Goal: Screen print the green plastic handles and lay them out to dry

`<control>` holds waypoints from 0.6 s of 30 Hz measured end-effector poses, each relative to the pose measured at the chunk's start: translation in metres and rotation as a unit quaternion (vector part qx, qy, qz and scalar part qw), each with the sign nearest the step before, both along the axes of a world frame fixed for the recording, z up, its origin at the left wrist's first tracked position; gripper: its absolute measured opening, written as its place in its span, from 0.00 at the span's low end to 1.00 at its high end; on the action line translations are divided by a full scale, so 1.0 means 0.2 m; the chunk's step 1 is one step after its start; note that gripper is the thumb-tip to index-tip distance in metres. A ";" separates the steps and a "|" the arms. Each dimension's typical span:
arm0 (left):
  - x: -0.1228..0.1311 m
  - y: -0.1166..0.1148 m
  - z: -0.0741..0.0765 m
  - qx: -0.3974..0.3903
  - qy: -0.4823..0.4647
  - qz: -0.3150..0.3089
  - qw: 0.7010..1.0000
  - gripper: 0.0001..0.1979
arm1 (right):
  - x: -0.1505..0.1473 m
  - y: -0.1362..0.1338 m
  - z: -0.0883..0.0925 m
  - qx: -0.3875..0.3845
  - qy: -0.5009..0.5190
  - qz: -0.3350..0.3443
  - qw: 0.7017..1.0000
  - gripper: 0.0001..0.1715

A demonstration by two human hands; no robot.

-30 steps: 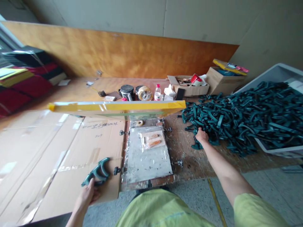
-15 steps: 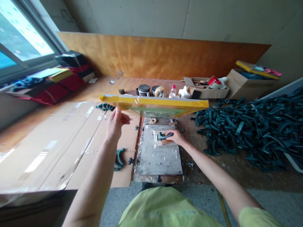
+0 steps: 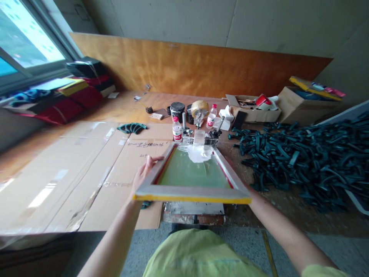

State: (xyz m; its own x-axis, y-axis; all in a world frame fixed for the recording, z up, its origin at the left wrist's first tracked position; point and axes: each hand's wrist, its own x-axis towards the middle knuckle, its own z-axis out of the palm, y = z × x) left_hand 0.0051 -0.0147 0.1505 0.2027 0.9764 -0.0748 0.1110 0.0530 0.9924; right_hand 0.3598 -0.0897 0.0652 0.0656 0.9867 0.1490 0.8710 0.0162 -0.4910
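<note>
A framed screen (image 3: 196, 191) with green mesh and yellow tape along its near edge lies lowered over the grey metal plate (image 3: 196, 208). White paste sits at its far end, beneath a clamp (image 3: 199, 137). My left hand (image 3: 143, 173) is at the frame's left side, its fingers around that edge. My right hand is mostly hidden behind the frame's right side; only the wrist and forearm show clearly. Part of a dark green handle (image 3: 145, 204) shows under the frame's near left corner, on cardboard.
Flattened cardboard (image 3: 86, 173) covers the left of the table, with a row of dark green handles (image 3: 132, 128) on it. A large heap of green handles (image 3: 302, 157) lies right. Bottles (image 3: 177, 130), black tubs (image 3: 177, 110) and open boxes (image 3: 259, 111) stand behind.
The framed screen has swung down from its raised position, hiding the handle on the plate. My left hand moved down with it, and my right hand left that handle for the frame's right side.
</note>
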 end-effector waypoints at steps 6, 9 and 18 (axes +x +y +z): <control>-0.08 -0.20 -0.39 -0.132 0.053 -0.034 0.989 0.41 | -0.02 0.31 0.20 0.090 -0.046 -0.042 0.994 0.28; -0.06 -0.21 -0.53 -0.119 0.061 -0.020 0.991 0.42 | -0.18 0.47 0.25 0.052 -0.106 0.034 0.992 0.31; -0.07 -0.19 -0.62 -0.151 0.048 -0.025 0.987 0.40 | -0.27 0.50 0.25 -0.066 -0.169 0.051 0.982 0.06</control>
